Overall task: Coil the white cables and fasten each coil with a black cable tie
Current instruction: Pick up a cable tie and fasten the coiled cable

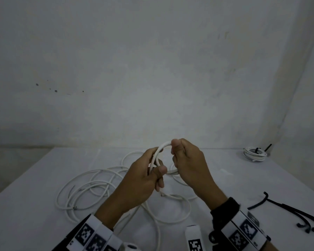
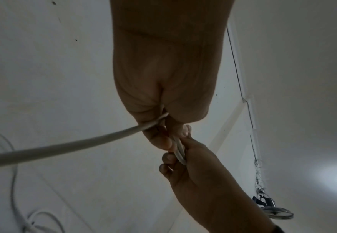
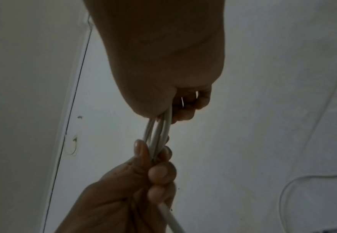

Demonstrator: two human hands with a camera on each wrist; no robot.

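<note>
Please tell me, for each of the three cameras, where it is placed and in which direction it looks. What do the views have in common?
Head: worn on the head, looking forward and down at the table and wall; both forearms show, left hand and right hand in a grip on the white cable.
Left wrist: under the left hand, looking up along it toward the ceiling; the right hand shows below.
Right wrist: under the right hand, looking up along it; the left hand shows below.
Shared: every view shows both hands holding the cable loops.

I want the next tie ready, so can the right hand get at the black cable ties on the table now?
Probably not yet: the right hand grips the white cable coil. The black cable ties lie unobstructed beside that wrist.
</note>
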